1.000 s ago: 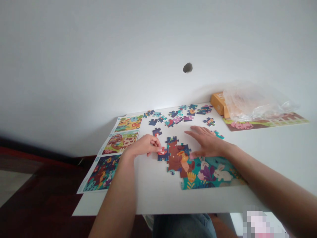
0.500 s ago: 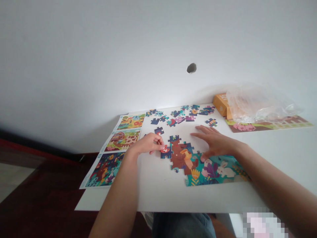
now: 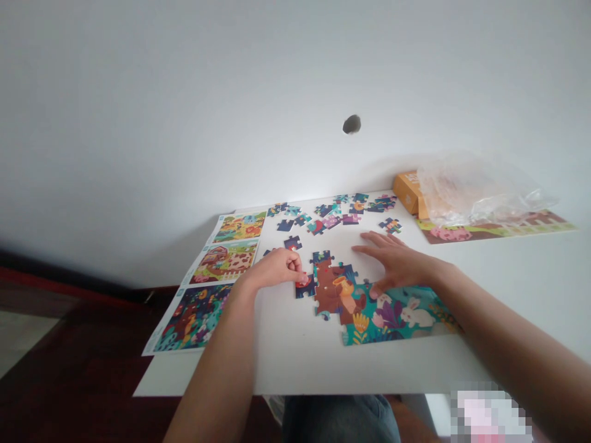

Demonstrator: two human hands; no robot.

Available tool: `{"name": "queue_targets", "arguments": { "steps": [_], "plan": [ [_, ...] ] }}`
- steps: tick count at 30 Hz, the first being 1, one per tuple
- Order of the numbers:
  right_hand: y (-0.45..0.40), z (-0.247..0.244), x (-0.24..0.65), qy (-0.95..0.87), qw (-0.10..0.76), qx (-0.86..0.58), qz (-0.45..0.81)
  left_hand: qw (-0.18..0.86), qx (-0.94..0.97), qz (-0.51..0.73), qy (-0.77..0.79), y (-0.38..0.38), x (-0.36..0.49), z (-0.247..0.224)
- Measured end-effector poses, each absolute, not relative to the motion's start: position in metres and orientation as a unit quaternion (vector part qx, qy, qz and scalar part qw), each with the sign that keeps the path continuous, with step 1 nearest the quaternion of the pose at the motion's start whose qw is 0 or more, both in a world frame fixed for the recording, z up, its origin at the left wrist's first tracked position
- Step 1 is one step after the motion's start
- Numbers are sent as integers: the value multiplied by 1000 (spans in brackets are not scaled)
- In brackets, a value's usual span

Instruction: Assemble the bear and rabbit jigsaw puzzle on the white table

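My left hand is closed, thumb and fingers pressed on a dark blue and red puzzle piece. That piece lies against the left edge of the joined puzzle, beside the brown bear; whether it interlocks I cannot tell. My right hand is open with fingers spread, its thumb resting on the upper edge of the joined part, above the white rabbit. Part of the puzzle's right side is hidden under my right hand and forearm. Another loose blue and red piece lies just beyond my left hand.
Several loose puzzle pieces are scattered at the back of the white table. A picture sheet lies on the left. An orange box, a clear plastic bag and a pig picture board are at back right.
My left hand has shifted the blue and red piece slightly toward me along the joined puzzle's left edge. My right hand stays in place. The whole view has shifted a little.
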State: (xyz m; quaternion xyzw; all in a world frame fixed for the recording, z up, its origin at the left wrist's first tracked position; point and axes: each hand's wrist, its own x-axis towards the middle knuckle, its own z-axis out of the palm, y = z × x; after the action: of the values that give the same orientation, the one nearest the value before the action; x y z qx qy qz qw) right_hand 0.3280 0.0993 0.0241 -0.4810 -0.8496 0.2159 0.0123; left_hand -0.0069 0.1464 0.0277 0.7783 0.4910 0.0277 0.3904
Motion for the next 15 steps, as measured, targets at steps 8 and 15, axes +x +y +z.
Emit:
{"name": "queue_targets", "arguments": {
  "steps": [8, 15],
  "plan": [
    [100, 21, 329, -847, 15, -483, 220, 376, 787, 33, 488, 148, -8, 25],
    [101, 20, 332, -852, 14, -476, 216, 372, 791, 47, 483, 148, -7, 23]
  ]
}}
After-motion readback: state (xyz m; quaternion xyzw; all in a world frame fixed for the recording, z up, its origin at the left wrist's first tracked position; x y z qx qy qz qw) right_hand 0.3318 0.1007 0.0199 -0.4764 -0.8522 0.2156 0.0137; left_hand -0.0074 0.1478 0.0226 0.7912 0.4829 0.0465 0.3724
